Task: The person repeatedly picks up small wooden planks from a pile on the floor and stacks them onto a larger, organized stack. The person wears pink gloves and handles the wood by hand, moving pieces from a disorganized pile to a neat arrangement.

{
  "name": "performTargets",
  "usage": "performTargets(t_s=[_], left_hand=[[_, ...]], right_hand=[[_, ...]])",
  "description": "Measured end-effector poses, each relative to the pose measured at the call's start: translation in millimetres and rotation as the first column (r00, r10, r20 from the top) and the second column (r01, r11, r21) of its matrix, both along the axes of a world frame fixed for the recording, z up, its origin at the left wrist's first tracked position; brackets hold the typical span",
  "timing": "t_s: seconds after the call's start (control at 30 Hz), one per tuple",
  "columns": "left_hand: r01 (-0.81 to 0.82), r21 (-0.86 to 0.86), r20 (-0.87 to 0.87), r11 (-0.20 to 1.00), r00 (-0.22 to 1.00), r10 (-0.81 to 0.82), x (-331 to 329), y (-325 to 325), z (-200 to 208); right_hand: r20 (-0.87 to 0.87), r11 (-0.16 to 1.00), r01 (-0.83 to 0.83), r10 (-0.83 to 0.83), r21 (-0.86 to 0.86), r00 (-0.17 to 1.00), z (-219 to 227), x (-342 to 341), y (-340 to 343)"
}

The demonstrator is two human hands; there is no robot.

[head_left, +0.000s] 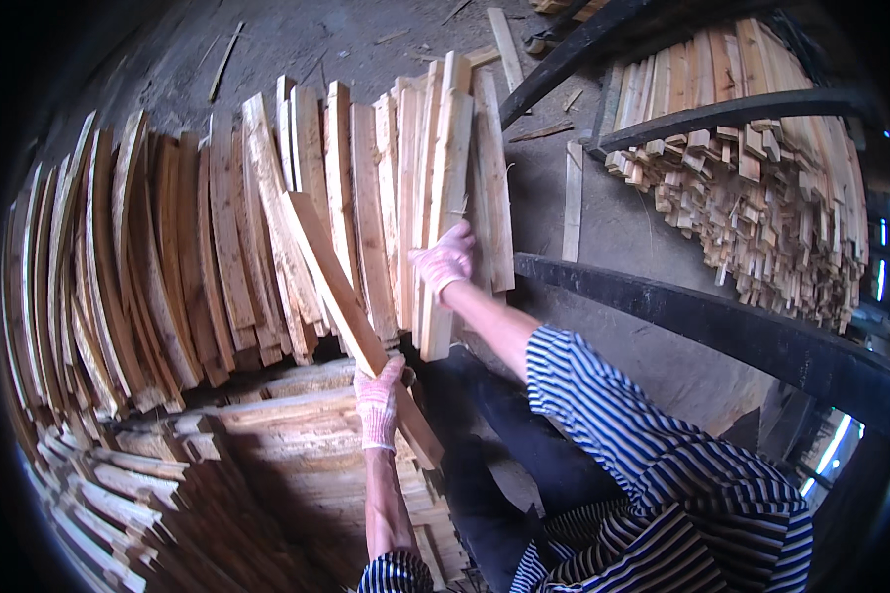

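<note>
In a pale knitted glove, my left hand (378, 390) is closed round the lower part of a long wooden board (338, 292). That board lies tilted across the row of boards (229, 227), its top leaning to the left. My right hand (445, 259), also gloved, grips another pale wooden board (452, 163) by its edge, at the right end of the row. The fingers of the right hand are partly hidden behind the wrist and the wood. Striped sleeves cover my upper arms.
Stacked boards (297, 407) lie below the row, near my legs. To the right, dark metal bars (702, 316) cross the view, with a large pile of cut slats (752, 168) beyond them. Loose wood strips (573, 203) lie on the grey floor (356, 35).
</note>
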State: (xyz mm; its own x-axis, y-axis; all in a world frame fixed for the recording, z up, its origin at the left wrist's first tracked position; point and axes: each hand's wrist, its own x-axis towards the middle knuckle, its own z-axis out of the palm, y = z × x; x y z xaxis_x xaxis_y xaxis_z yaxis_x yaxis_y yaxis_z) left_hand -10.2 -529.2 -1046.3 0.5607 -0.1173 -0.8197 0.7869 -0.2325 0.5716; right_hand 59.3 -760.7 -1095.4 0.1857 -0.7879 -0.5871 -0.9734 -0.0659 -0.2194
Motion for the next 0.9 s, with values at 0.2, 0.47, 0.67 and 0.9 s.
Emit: performTargets(t_s=[0.2,0.47,0.67,0.9], left_hand=[[-0.05,-0.052,-0.071,0.997,0.996,0.047,-1.7,8.9,21.9],[-0.093,-0.173,-0.144,0.98,0.987,0.068,2.7,-7.9,31.0],[-0.12,-0.397,-0.08,0.91,0.992,0.096,5.4,-36.1,25.5],[-0.368,-0.465,-0.302,0.805,0.921,0.247,-21.6,8.5,61.0]], right_hand=[[0.446,0.958,0.076,-0.199,0.278,0.873,-20.1,-75.4,-62.2],[0.798,0.704,-0.512,-0.13,0.492,0.589,29.8,-162.9,-46.7],[0.61,0.729,-0.373,-0.076,0.574,0.789,149.7,-188.7,73.9],[0.534,0.648,-0.407,0.0,0.644,0.846,168.8,-202.9,87.0]])
